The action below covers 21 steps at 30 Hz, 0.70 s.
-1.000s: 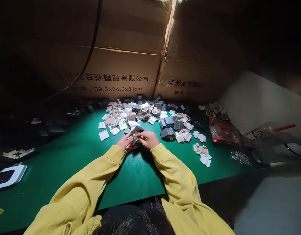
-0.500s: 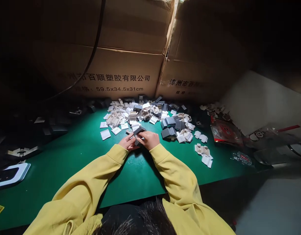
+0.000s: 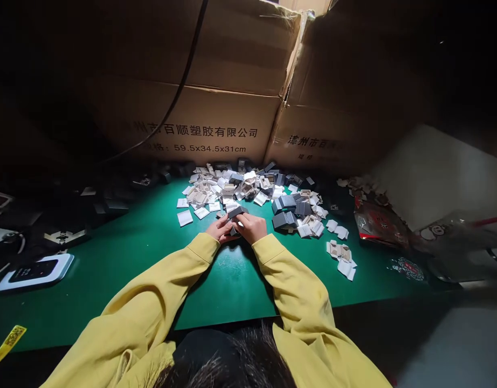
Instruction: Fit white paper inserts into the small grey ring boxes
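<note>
Between my hands is a small dark grey box (image 3: 237,212), tilted, its lower part covered by my fingers. My left hand (image 3: 220,228) is closed round its left side. From the right, my right hand (image 3: 252,227) grips it, with the fingers curled over the front. Just beyond lies a heap of folded white card inserts (image 3: 208,191), mixed with dark pieces. More dark grey boxes (image 3: 284,218) sit to the right of my right hand, beside further white card pieces (image 3: 311,227).
Large cardboard cartons (image 3: 216,113) wall off the back of the green table (image 3: 131,269). A white device with a dark screen (image 3: 36,271) lies at left, near a yellow strip (image 3: 9,342). Red plastic packaging (image 3: 378,223) is at right. A black cable (image 3: 187,70) hangs before the cartons.
The whole view has shifted, so the table and cartons appear farther right. Both hands still hold the dark grey box, which now looks slightly more level.
</note>
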{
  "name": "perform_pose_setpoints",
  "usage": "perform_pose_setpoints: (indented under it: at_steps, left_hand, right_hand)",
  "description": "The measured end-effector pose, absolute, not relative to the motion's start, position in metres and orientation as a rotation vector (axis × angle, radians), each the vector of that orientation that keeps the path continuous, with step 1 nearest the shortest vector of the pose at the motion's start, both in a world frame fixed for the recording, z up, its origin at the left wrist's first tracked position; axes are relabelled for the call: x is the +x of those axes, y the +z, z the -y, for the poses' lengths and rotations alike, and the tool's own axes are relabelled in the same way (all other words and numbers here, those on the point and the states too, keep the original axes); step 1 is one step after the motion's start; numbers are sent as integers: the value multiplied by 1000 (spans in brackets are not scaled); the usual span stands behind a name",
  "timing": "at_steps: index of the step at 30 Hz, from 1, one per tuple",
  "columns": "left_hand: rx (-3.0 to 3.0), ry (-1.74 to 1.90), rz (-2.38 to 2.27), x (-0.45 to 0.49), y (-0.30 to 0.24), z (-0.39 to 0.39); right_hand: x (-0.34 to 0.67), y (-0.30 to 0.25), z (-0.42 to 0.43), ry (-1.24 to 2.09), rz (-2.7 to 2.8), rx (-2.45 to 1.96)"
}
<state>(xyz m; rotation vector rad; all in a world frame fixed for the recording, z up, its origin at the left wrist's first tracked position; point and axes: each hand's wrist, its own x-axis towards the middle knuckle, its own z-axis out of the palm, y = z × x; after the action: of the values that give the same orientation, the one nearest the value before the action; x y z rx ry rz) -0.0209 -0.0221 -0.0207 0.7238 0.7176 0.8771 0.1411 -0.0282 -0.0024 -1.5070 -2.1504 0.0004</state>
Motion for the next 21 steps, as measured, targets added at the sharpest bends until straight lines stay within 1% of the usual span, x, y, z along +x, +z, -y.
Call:
perform_pose_setpoints:
  at_steps: [5,10,16,21]
  left_hand:
    - [689,913,-634,-38,-11,11]
    - [666,1046,-572,-70,9,-2]
    - [263,1306,-594,-102,27,-18]
    - [174,1344,-551,-108,26,-16]
  right_hand:
    - [139,-16,27,29,1995,-1313]
    - [117,-22,31,113,1909,-1217]
    - [74,-21,22,229,2161,-1285]
    - [43,-21,13,161,2292,-1349]
